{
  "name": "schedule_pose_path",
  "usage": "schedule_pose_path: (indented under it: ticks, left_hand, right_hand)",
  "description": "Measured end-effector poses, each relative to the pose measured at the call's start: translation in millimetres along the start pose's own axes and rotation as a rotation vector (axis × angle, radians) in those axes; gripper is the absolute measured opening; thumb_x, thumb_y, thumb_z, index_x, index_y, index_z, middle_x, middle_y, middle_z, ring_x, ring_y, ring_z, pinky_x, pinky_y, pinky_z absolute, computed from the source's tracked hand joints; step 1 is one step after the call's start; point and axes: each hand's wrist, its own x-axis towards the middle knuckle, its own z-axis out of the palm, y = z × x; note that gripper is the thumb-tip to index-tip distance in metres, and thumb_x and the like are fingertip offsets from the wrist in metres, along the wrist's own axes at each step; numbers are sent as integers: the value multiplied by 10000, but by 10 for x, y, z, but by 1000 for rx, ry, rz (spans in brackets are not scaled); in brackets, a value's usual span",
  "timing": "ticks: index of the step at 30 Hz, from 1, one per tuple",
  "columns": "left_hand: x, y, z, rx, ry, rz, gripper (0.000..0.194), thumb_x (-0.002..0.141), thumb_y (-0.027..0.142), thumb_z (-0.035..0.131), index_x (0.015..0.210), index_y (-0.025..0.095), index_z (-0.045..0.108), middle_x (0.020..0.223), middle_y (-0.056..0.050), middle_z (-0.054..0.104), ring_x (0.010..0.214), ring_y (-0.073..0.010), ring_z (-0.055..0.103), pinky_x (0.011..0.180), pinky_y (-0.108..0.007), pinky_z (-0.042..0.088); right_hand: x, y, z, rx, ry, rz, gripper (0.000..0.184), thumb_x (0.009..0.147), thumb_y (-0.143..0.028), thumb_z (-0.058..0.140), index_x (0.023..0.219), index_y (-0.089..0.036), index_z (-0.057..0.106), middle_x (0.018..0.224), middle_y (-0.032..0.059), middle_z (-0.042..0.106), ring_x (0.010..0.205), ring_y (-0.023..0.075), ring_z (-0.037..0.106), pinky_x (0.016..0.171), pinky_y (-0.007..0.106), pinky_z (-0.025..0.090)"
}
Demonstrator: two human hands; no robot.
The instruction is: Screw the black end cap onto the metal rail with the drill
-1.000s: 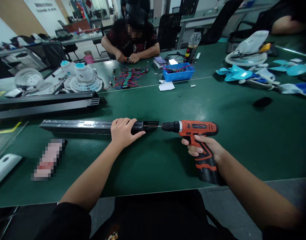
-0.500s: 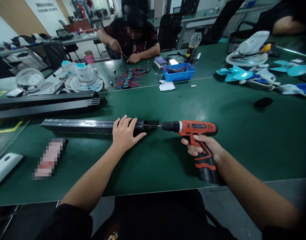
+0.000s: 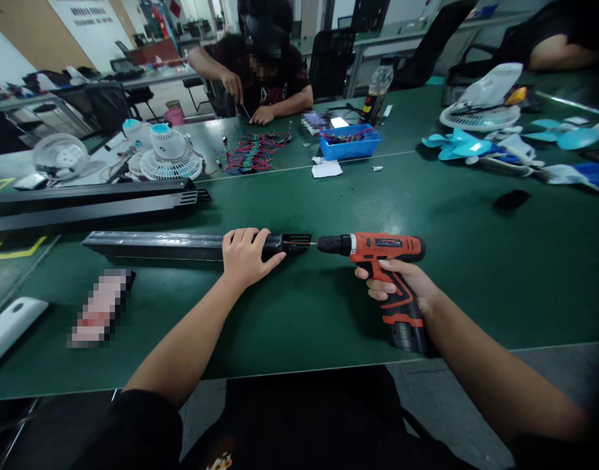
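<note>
A long black metal bar [image 3: 157, 244] lies across the green table, its slotted end pointing right. My left hand [image 3: 245, 256] wraps over it near that end, thumb on the near side. In my right hand [image 3: 402, 284] is an orange and black cordless drill [image 3: 387, 247], held by its grip with the chuck facing left. The thin bit [image 3: 313, 243] reaches into the slotted end of the bar, in line with it. Where its tip meets the bar is too small to make out.
More black bars [image 3: 94, 202] lie at the left. A blurred phone [image 3: 101, 307] and a white case [image 3: 13, 333] sit near the front left. Beyond are fan parts [image 3: 169, 156], wired circuit boards [image 3: 253, 153] and a blue bin [image 3: 351, 143]. Across the table sits another person [image 3: 260, 72].
My left hand's fingers lifted and spread briefly, then settled back on the bar. The drill stays nearly in place. The person opposite has raised one hand with a thin tool.
</note>
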Motion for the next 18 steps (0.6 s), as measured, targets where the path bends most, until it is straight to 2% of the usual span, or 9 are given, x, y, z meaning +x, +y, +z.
schedule_pose_path:
  ticks: [6, 10, 18]
  left_hand:
    - [42, -66, -67, 47, -78, 91, 697, 848, 762, 671, 1265, 203, 664, 1164, -153, 732, 1093, -367, 654, 1001, -512, 422]
    - [83, -88, -114, 54, -138, 106, 785, 782, 739, 768, 1333, 201, 615, 1174, -146, 732, 1095, -374, 661, 1009, -512, 418]
    - [168, -125, -143, 6, -224, 78, 689, 765, 571, 840, 1289, 198, 595, 1199, -140, 736, 1141, -377, 664, 1002, -493, 424]
  right_hand:
    - [20, 6, -8, 44, -22, 0, 246, 827, -263, 784, 1022, -173, 665, 899, 44, 695, 451, 51, 370, 474, 215, 533]
    - [37, -6, -11, 65, -15, 4, 218, 836, -247, 755, 1022, -182, 661, 896, 42, 702, 445, 53, 380, 468, 219, 532]
    - [99, -45, -37, 96, -2, 13, 226, 839, -231, 729, 1043, -186, 643, 893, 41, 702, 442, 62, 395, 457, 231, 542]
